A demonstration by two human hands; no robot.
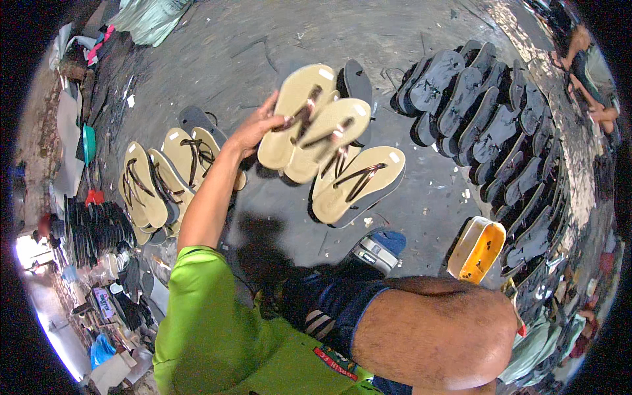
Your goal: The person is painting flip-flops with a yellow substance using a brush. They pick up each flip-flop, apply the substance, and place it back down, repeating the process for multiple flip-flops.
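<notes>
My left hand [253, 130] is closed at the edge of a few beige flip-flops with dark shiny straps, its thumb on top and its other fingers mostly hidden. Of these, one beige flip-flop [283, 141] is nearest my palm and another [355, 115] overlaps it to the right. They look slightly blurred, above the grey floor. Below them on the right lie more beige flip-flops [327, 203]. Behind the held ones is a dark sole [359, 85]. Beige flip-flops [146, 209] also lie in a group left of my forearm. My right hand is not visible.
Many dark flip-flops [484, 128] stand in curved rows on the right. A white tub [464, 240] with an orange-yellow inside sits near my bare knee [434, 329]. Stacked dark soles [99, 227] lie at the far left. Another person's arm [596, 108] shows at the upper right.
</notes>
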